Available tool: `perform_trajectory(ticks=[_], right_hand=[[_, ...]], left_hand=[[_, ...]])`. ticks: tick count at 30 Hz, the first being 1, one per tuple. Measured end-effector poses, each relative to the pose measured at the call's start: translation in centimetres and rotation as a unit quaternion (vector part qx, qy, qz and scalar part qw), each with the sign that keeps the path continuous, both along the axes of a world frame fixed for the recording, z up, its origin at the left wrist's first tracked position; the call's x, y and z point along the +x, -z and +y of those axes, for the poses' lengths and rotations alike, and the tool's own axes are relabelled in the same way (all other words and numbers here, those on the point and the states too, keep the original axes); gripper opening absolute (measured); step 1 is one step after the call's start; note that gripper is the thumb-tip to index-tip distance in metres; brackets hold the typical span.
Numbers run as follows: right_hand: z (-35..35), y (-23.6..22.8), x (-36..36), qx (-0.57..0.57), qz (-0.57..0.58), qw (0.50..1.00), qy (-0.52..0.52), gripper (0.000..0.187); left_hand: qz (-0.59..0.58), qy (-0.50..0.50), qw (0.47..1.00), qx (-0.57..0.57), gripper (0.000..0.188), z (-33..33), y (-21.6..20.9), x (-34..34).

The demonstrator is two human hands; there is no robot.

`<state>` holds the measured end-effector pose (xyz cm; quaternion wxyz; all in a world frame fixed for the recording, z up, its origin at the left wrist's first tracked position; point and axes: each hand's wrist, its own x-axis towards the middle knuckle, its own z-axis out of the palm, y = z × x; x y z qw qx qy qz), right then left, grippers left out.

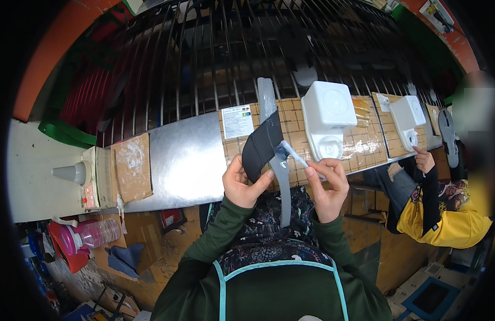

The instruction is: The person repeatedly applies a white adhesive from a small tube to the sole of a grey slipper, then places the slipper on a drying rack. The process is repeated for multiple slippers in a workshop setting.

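My left hand [246, 184] grips a slide sandal by its wide black strap [262, 144], thumb on the near side. The sandal's grey sole [285, 198] stands edge-on, one end pointing away from me and the other toward my lap. In my right hand [330, 187] is a slim pale brush [294, 154], pinched between thumb and fingers. Its far tip touches the sandal where strap and sole meet. Just beyond my right hand stands a white plastic dispenser [329, 104] with a small round cup at its near end.
Cardboard [360, 147] with a shiny smeared surface covers part of the metal bench [175, 160]. Behind runs a rack of metal bars [199, 59]. At right a co-worker's hand [424, 159] touches a second white dispenser [408, 115]. A grey cone [70, 173] lies far left.
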<state>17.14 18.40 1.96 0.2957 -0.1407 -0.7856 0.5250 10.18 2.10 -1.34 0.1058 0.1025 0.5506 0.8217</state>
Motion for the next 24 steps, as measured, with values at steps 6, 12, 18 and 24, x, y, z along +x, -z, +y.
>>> perform_trajectory(ticks=[6,12,18,24], right_hand=[[0.7,-0.2,-1.2,0.060,-0.015,0.998,0.026,0.016],[1.6,-0.8,-2.2,0.115,-0.008,0.993,0.040,0.018],[2.6,-1.0,-2.7,0.190,0.032,0.978,0.076,0.021],[4.0,-1.4,-2.6,0.326,0.066,0.941,0.058,0.025]], left_hand=[[0.030,0.012,0.998,-0.045,0.028,-0.5,0.1,0.0],[0.058,0.030,0.996,-0.057,0.027,-0.8,-0.4,-0.1],[0.052,0.055,0.996,-0.042,0.027,-1.0,-0.8,-0.1],[0.040,0.079,0.993,-0.077,0.026,-1.6,-1.2,-0.5]])
